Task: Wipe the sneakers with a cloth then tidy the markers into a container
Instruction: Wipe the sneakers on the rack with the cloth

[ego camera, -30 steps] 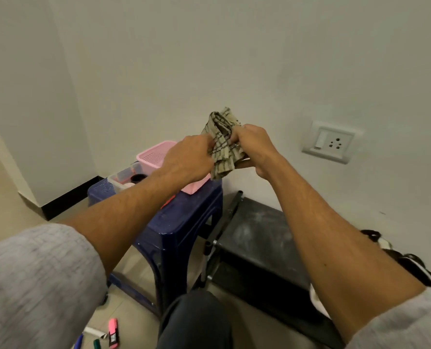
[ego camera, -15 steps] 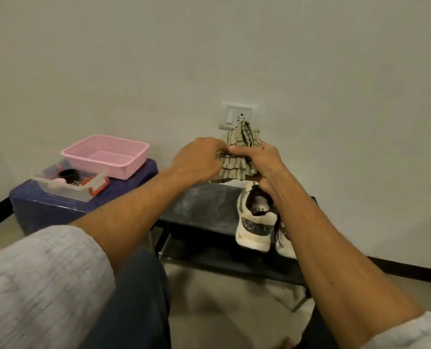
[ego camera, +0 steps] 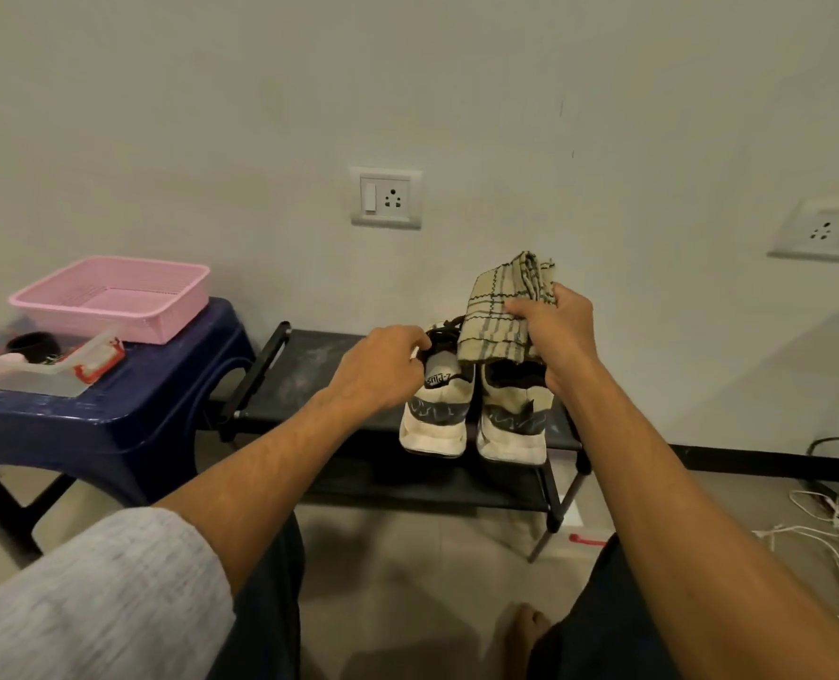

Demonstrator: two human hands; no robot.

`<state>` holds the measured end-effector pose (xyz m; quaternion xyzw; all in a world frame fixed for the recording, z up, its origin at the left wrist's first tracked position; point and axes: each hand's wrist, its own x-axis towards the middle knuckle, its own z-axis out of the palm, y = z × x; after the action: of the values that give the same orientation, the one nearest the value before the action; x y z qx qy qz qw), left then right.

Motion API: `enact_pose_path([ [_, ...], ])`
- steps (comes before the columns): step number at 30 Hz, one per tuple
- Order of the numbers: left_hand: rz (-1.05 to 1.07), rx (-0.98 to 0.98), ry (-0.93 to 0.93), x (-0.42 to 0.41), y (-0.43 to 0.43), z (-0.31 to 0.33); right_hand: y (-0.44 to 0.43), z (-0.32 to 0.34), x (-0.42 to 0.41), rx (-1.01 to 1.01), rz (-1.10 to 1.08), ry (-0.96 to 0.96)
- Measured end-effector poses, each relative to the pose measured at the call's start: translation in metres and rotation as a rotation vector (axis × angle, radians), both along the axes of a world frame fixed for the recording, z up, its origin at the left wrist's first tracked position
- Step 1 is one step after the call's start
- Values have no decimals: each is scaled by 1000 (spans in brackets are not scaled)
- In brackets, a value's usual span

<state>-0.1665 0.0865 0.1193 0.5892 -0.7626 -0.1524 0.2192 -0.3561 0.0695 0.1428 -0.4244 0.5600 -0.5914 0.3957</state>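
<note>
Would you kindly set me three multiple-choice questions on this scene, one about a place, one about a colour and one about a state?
1. Where does the pair of white sneakers stand?
A. on the floor tiles
B. on the top shelf of the black metal rack
C. inside a cardboard box

2. What colour is the mesh plastic basket on the blue plastic stool?
A. pink
B. green
C. yellow

3. How is the checked beige cloth held?
A. it lies flat on the rack
B. the right hand grips it, bunched, above the sneakers
C. it hangs from the stool

Answers:
1 B, as both soles rest on the rack's top shelf.
2 A, as its rim and walls are pink.
3 B, as the right hand's thumb and fingers close round the cloth.
</note>
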Motion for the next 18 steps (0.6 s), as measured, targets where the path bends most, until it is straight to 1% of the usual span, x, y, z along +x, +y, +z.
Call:
enact_pose_path([
  [5, 60, 4, -38, -18, -17, -22, -15, -20, -17, -103, -117, -33],
  [11, 71, 39, -95, -36, -46, -39, -25, -42, -21, -207, -212, -131],
  [14, 56, 63, -100, -45, -53, -41, -31, -43, -21, -243, -228, -128],
  [18, -11, 153, -207, -53, -57, -43, -40, -41, -19, -275, -241, -100],
])
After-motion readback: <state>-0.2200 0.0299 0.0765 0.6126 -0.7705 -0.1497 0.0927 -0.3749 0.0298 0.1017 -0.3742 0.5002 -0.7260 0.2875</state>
